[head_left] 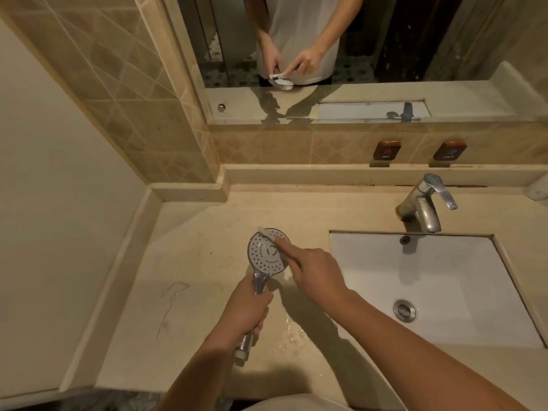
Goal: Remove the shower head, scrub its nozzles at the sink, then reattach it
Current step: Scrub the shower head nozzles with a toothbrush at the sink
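The round chrome shower head with the white perforated nozzle face (268, 253) is off its fitting and held over the beige stone desk (189, 262), just left of the white rectangular sink basin (444, 292), not over it. The left hand (246, 310) is wrapped around the chrome handle, face tilted up toward the person. The right hand (314, 271) is closed on a slim pale brush, apparently a toothbrush (274, 236), with the index finger stretched along it; the bristle end lies across the upper part of the nozzle face. The mirror (355, 54) above shows the same grip from the front.

The step in hand looks like the scrubbing itself. To do it well, the left hand should keep the handle locked so the face does not rock under the brush, and the right hand should work in short strokes across each ring of holes, then around the centre disc, pressing lightly with the extended finger so the bristles enter the nozzles rather than skate over them. Turning the head a little between passes would bring the lower rows under the brush.

Water already lies pooled on the desk (292, 330) near the front edge, so shifting the head over the basin, beneath the chrome lever tap (424, 203), would probably keep drips contained and allow rinsing.
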Available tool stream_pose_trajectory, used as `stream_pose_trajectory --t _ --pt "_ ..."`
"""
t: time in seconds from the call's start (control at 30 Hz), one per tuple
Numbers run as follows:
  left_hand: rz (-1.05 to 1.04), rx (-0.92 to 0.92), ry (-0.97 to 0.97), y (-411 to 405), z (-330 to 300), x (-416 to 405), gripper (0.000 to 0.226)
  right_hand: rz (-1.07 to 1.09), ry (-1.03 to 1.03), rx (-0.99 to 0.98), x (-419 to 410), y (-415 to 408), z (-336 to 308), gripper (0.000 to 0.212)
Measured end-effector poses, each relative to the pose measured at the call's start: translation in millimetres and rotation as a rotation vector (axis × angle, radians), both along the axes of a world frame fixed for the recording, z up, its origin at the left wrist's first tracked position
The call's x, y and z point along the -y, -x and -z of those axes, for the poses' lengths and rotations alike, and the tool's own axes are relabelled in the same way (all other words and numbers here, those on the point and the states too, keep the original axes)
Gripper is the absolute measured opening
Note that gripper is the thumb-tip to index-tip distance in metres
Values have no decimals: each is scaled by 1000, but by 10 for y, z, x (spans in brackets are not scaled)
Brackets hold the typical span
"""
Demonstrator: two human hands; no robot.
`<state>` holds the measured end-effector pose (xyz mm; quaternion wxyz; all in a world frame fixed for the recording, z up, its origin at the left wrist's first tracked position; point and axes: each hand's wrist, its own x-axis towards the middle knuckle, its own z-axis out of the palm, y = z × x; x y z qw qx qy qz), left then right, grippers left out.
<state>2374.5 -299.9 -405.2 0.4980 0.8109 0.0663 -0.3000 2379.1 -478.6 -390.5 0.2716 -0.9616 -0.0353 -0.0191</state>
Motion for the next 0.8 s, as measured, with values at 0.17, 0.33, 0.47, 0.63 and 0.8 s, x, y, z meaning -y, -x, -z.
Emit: stream_pose_trajectory --t 0.17,0.33,0.47,0.63,0.8 --pt "45 111 -136 -9 6 -27 39 -132 42 25 -97 82 -73 55" --pt "93 122 -183 -11 -35 -32 45 -13 20 12 92 -33 -54 52" --pt "113 74 -153 24 -49 11 41 -192 137 -29 -1 56 -101 57" --pt "43 5 -78 -17 -64 10 29 -106 194 -16 33 65 -66 62" --pt "30 -13 -46 9 -50 -1 16 -154 170 -2 24 109 17 59"
